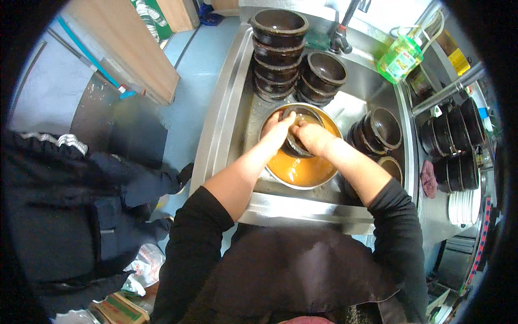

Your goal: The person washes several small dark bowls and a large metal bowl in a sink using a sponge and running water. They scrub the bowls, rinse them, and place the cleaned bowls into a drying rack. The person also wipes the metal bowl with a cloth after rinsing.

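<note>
My left hand (278,128) grips the left rim of a dark glazed earthenware bowl (298,150), its thumb over the edge. Inside the same bowl is my right hand (309,135), its fingers bent down and partly hidden; whether it holds anything cannot be seen. The bowl is tilted over a round metal basin (302,187) of cloudy orange-brown liquid (297,171). Behind the basin rise a tall stack of dark bowls (279,50) and a shorter stack (323,77). More dark bowls (376,129) lean at the right.
The basin stands in a stainless steel sink (218,109) with a faucet (341,38) at the back. A green soap bottle (400,60) sits on the right rim. Right of the sink are dark pots (453,129), a reddish cloth (428,179) and white plates (463,207). Dark clothing (52,210) is at left.
</note>
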`<move>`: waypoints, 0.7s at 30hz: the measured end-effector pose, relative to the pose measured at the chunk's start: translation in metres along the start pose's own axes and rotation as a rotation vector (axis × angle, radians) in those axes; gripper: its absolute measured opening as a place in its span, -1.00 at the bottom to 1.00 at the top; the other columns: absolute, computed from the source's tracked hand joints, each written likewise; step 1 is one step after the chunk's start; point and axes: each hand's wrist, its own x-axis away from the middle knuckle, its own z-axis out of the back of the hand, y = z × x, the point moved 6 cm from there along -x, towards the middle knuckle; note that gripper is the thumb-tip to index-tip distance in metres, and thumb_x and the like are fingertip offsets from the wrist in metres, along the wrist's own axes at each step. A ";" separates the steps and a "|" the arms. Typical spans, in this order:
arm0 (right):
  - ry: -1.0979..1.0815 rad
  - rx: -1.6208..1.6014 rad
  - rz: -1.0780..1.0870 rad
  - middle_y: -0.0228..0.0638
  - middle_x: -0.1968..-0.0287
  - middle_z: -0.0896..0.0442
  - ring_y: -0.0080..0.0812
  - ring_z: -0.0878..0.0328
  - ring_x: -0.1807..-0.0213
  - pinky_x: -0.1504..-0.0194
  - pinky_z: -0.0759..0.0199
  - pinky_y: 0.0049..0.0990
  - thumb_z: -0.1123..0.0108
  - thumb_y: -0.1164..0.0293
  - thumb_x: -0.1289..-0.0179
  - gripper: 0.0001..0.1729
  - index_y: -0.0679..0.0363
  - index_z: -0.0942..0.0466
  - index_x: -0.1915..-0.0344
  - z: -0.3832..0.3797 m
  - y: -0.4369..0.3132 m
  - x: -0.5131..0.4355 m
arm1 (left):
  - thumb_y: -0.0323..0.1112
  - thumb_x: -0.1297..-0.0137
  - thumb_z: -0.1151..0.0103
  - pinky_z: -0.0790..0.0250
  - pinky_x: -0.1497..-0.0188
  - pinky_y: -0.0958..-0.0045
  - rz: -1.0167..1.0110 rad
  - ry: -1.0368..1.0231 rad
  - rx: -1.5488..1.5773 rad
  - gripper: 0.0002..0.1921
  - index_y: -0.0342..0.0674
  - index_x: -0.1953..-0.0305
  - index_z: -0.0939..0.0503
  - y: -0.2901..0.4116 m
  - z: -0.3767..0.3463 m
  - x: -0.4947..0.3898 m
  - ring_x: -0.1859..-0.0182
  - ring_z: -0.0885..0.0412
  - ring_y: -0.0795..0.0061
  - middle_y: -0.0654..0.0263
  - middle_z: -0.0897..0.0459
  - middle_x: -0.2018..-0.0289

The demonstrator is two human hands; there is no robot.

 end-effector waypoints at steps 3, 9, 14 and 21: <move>-0.030 -0.011 -0.158 0.11 0.12 -0.64 -0.06 -0.65 0.08 0.04 -0.52 -0.21 0.07 0.45 -0.28 -0.71 0.27 -0.58 0.13 -0.014 0.017 -0.008 | -0.20 -0.34 -0.20 -0.34 -0.13 0.42 -0.024 0.038 -0.052 -0.55 -0.26 -0.17 -0.45 0.003 0.000 0.001 -0.04 -0.53 0.45 0.26 -0.59 -0.02; 0.349 -0.168 -0.349 0.16 0.10 -0.62 0.02 -0.61 0.04 0.00 -0.50 -0.20 -0.09 0.58 -0.10 -0.65 0.45 -0.48 0.07 -0.011 0.025 -0.019 | -0.17 -0.34 -0.18 -0.33 -0.15 0.43 -0.161 0.015 -0.092 -0.52 -0.29 -0.20 -0.43 0.021 -0.004 0.014 -0.06 -0.53 0.45 0.23 -0.59 -0.04; 0.438 -0.542 -0.175 0.18 0.07 -0.60 0.06 -0.55 -0.06 -0.09 -0.42 -0.18 -0.13 0.58 0.00 -0.59 0.36 -0.52 0.05 0.003 0.011 -0.024 | -0.07 -0.32 -0.16 -0.28 -0.17 0.43 -0.092 0.025 -0.005 -0.52 -0.27 -0.13 -0.49 0.016 -0.002 0.013 -0.08 -0.52 0.38 0.19 -0.60 -0.03; -0.057 -0.263 -0.047 0.13 0.19 -0.66 0.00 -0.62 0.04 0.01 -0.49 -0.24 -0.20 0.52 0.01 -0.74 0.34 -0.65 0.25 0.003 -0.004 -0.010 | -0.12 -0.36 -0.16 -0.34 -0.10 0.42 -0.059 0.073 -0.004 -0.57 -0.29 -0.11 -0.50 0.014 0.006 0.011 -0.01 -0.54 0.45 0.24 -0.61 0.03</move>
